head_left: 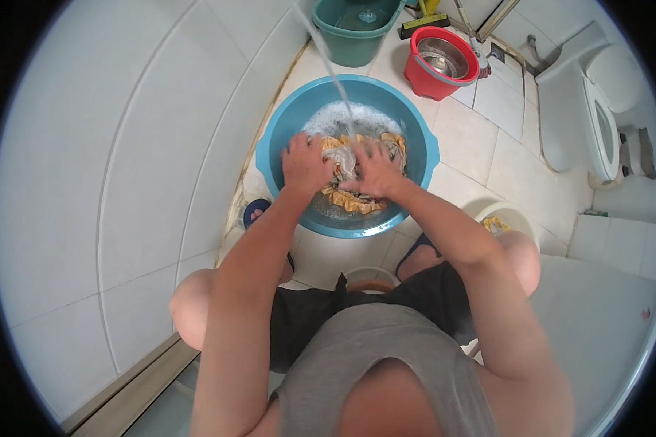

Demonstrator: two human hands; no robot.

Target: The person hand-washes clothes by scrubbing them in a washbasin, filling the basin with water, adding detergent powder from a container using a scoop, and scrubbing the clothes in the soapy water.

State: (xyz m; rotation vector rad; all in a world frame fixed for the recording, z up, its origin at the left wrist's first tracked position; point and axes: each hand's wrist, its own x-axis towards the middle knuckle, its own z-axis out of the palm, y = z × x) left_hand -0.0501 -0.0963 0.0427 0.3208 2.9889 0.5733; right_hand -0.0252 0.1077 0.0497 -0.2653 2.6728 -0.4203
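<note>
Where hands (305, 164) touch, ruffled cloth (342, 162), suds (324, 116)

Lighting's pretty bright and even here, kinda cool on the white wall tiles (153, 146) and a touch warmer on the floor tiles (455, 153). Can't tell exactly where the light comes from. Shadows are soft, like the faint one beside the red bucket (423, 80). Slight shine on the blue basin (431, 149) rim, and the suds (332, 116) go almost pure white. Left hand (305, 164) and right hand (377, 171) look a bit smeared, and the water stream (326, 54) is a hazy streak. Fisheye bends the wall grout lines badly, with black corners all round.
</note>
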